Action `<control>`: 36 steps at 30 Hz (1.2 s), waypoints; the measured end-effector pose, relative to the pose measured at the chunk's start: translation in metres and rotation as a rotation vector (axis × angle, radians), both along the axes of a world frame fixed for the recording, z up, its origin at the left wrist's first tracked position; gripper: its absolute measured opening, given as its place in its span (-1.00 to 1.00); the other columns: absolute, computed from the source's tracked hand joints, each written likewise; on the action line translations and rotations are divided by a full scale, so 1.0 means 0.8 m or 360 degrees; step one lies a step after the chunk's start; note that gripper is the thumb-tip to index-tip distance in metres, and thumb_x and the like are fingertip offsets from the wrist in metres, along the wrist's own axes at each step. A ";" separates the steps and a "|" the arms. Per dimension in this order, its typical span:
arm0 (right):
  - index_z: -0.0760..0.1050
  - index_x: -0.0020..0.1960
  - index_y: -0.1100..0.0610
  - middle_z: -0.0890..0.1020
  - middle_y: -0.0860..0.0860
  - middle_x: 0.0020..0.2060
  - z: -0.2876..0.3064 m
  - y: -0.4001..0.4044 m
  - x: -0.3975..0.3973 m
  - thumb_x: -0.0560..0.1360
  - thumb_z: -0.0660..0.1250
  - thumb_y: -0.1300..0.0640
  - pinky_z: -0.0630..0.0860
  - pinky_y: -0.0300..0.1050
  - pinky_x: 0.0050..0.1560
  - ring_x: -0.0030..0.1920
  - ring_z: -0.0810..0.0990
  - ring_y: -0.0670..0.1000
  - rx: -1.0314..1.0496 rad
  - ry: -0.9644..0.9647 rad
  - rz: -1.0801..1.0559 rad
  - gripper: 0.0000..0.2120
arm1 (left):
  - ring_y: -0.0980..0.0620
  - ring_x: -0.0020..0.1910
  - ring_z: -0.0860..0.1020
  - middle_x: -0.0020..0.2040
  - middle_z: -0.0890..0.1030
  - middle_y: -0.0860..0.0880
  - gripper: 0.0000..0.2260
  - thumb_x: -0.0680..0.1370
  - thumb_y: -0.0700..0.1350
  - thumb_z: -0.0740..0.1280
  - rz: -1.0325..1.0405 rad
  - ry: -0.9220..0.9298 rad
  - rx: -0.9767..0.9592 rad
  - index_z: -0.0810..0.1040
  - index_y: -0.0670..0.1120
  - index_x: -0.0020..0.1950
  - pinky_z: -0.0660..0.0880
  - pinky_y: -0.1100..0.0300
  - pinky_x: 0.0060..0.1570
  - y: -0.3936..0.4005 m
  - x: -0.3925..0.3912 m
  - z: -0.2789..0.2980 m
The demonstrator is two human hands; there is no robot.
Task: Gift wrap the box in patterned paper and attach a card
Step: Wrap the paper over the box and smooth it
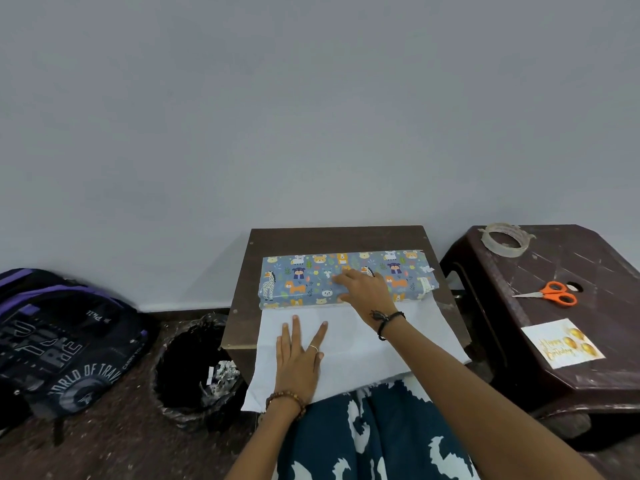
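The right hand (363,289) is lying flat, fingers straight, on the wrapped box (304,278). The left hand (299,355) is pressing open-palmed on the paper (381,344).

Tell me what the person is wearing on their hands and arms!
Both arms are bare, with no sleeves showing. The left hand has a thin ring on one finger and a brown beaded bracelet at the wrist. The right hand has dark cord bands around its wrist.
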State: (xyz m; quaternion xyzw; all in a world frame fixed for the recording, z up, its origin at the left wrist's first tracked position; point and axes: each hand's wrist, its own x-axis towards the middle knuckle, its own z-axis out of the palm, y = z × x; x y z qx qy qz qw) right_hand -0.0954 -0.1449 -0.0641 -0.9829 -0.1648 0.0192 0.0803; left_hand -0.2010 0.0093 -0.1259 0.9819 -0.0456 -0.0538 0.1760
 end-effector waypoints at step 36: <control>0.58 0.03 0.15 0.62 0.08 0.02 0.016 -0.101 0.012 0.46 0.26 0.26 0.52 -0.01 0.06 0.04 0.58 0.08 0.1147 0.0059 -0.0501 -0.81 | -0.11 0.23 0.44 0.26 0.43 -0.14 -0.69 0.53 -0.25 0.25 -0.0142 -0.0164 0.0501 0.38 -0.17 0.27 0.44 0.06 0.19 -0.044 0.138 0.066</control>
